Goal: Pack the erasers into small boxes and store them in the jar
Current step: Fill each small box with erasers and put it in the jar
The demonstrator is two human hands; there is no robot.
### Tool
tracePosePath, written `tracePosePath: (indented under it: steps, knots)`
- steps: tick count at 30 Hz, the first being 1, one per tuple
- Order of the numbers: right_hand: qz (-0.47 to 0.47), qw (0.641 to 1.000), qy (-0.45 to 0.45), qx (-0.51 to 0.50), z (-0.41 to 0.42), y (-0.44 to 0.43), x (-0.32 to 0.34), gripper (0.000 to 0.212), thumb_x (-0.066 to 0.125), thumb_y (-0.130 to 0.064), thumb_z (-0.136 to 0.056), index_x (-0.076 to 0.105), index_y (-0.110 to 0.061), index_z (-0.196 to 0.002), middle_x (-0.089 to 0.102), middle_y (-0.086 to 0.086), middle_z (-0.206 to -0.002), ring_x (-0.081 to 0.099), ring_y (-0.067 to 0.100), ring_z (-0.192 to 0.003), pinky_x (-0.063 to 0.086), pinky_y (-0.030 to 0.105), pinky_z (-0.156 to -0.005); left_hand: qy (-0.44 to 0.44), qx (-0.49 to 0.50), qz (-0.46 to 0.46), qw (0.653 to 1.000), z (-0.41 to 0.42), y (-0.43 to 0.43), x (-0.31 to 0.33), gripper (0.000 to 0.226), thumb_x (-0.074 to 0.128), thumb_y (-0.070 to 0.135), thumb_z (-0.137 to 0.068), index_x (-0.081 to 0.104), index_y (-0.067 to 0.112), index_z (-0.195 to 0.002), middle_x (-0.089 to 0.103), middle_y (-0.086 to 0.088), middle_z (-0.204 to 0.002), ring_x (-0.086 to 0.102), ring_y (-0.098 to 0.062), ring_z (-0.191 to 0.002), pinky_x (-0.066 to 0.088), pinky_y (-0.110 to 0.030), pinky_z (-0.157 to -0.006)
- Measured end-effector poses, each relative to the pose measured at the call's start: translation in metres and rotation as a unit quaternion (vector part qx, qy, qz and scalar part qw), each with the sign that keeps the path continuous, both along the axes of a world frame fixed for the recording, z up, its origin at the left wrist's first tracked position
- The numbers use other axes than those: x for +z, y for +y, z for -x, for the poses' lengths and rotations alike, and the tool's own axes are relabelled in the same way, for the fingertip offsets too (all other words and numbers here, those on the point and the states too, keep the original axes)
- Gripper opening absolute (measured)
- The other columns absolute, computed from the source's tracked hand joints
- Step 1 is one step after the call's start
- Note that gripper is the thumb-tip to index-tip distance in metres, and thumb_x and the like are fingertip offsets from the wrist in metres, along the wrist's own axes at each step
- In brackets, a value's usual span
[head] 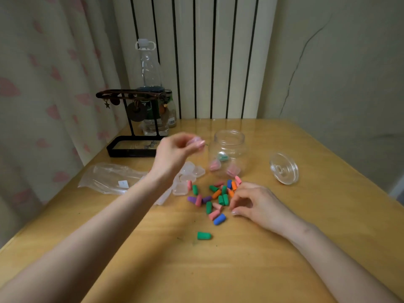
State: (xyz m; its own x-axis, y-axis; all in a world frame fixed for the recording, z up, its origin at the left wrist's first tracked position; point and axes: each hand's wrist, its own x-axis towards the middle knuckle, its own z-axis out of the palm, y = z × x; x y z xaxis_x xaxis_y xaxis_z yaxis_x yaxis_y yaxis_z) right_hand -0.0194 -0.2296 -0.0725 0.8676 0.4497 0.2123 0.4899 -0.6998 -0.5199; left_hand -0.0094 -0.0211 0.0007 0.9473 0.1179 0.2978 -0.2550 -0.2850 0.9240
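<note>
Pale wooden surface (262,259) meets a white ribbed radiator (218,62) at the back, with a heart-print curtain (43,84) on the left. A clear glass jar (228,154) stands open near the middle, with a few filled small boxes (215,165) showing pink and green inside it; its lid (284,168) lies well to the right. The left hand (175,154), raised and blurred, pinches a small box with pink contents (196,141) just beside the jar's mouth. Empty clear boxes (190,173) lie below it, next to a crumpled plastic bag (109,178). Loose coloured erasers (216,195) are scattered in front of the jar, and one green eraser (204,235) lies apart, nearer the person. The right hand (255,204) rests on the surface at the pile's right edge, its fingers loosely curled with nothing visible between them.
</note>
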Motion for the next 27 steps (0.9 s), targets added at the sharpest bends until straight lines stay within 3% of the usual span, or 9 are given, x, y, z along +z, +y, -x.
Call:
tracePosePath:
  steps: [4,6,8,11,14,17,19,24,27]
  knots:
    - [0.005,1.0,-0.012,-0.006,-0.001,0.002,-0.003,0.019,0.079,-0.018,-0.071,0.062,-0.026,-0.071,0.058,-0.008,-0.086,0.048,-0.006,-0.079,0.033,0.008,-0.076,-0.068,0.001,-0.064,0.996,-0.06,-0.036,0.023,0.031,0.066,0.028,-0.084,0.064,0.011,-0.109,0.068,-0.002,-0.101,0.065,-0.01,-0.085,0.054,-0.025,-0.075]
    - [0.0,0.999,-0.03,-0.018,0.0,0.002,-0.004,0.017,0.076,-0.014,-0.073,0.062,-0.022,-0.077,0.057,-0.007,-0.083,0.055,0.005,-0.071,0.032,0.005,-0.075,-0.09,0.013,-0.15,0.984,-0.085,-0.054,0.026,0.035,0.065,0.031,-0.085,0.063,0.013,-0.114,0.068,-0.003,-0.109,0.064,-0.013,-0.095,0.053,-0.031,-0.084]
    - [-0.029,0.998,-0.045,-0.025,0.001,0.001,-0.004,0.015,0.072,-0.008,-0.076,0.065,-0.019,-0.085,0.053,-0.008,-0.083,0.055,0.01,-0.069,0.037,0.007,-0.068,-0.08,0.02,-0.251,0.965,-0.103,-0.067,0.022,0.033,0.064,0.031,-0.085,0.064,0.016,-0.115,0.067,-0.001,-0.113,0.062,-0.015,-0.104,0.05,-0.034,-0.09]
    - [-0.077,0.991,-0.082,-0.075,-0.004,-0.005,-0.004,0.019,0.059,0.003,-0.081,0.069,-0.013,-0.085,0.051,-0.009,-0.086,0.055,0.001,-0.06,0.041,0.007,-0.056,-0.038,0.006,-0.347,0.937,-0.116,-0.07,0.008,0.034,0.065,0.03,-0.084,0.065,0.017,-0.115,0.067,-0.001,-0.116,0.061,-0.016,-0.107,0.05,-0.036,-0.092]
    - [-0.128,0.977,-0.07,-0.153,-0.012,-0.014,-0.004,0.02,0.055,0.009,-0.084,0.071,-0.004,-0.084,0.055,0.001,-0.091,0.054,0.003,-0.046,0.041,0.008,-0.042,-0.058,-0.001,-0.342,0.938,-0.104,-0.06,0.006,0.033,0.064,0.032,-0.085,0.065,0.015,-0.113,0.067,0.0,-0.115,0.062,-0.016,-0.102,0.051,-0.039,-0.09]
    - [-0.105,0.973,-0.083,-0.186,-0.02,-0.019,-0.008,0.013,0.065,0.0,-0.083,0.073,-0.001,-0.094,0.059,0.006,-0.1,0.05,0.001,-0.066,0.037,-0.003,-0.058,-0.091,0.025,-0.306,0.947,-0.069,-0.032,0.004,0.026,0.059,0.032,-0.088,0.064,0.017,-0.109,0.066,0.003,-0.109,0.061,-0.008,-0.089,0.053,-0.034,-0.084]
    - [-0.094,0.972,-0.087,-0.196,-0.025,-0.019,-0.008,0.013,0.067,-0.004,-0.083,0.073,0.0,-0.094,0.059,0.008,-0.098,0.051,0.008,-0.074,0.035,-0.003,-0.066,-0.082,0.071,-0.309,0.945,-0.041,-0.003,-0.005,0.023,0.058,0.033,-0.088,0.065,0.02,-0.106,0.066,0.007,-0.103,0.061,-0.007,-0.086,0.054,-0.033,-0.079]
    - [-0.023,0.967,-0.039,-0.252,-0.048,-0.003,0.002,0.03,0.064,-0.028,-0.088,0.072,0.0,-0.08,0.05,0.009,-0.086,0.051,0.026,-0.082,0.031,0.024,-0.07,-0.025,0.188,-0.352,0.917,0.013,0.055,-0.03,0.014,0.063,0.033,-0.084,0.062,0.02,-0.089,0.063,0.008,-0.084,0.059,-0.016,-0.085,0.05,-0.033,-0.066]
    - [0.038,0.958,0.002,-0.283,-0.062,0.009,0.005,0.043,0.065,-0.042,-0.084,0.065,0.0,-0.073,0.058,0.018,-0.085,0.058,0.032,-0.082,0.035,0.028,-0.064,0.011,0.254,-0.342,0.905,0.025,0.066,-0.039,0.022,0.064,0.036,-0.083,0.053,0.017,-0.079,0.059,0.002,-0.076,0.055,-0.021,-0.075,0.041,-0.031,-0.059]
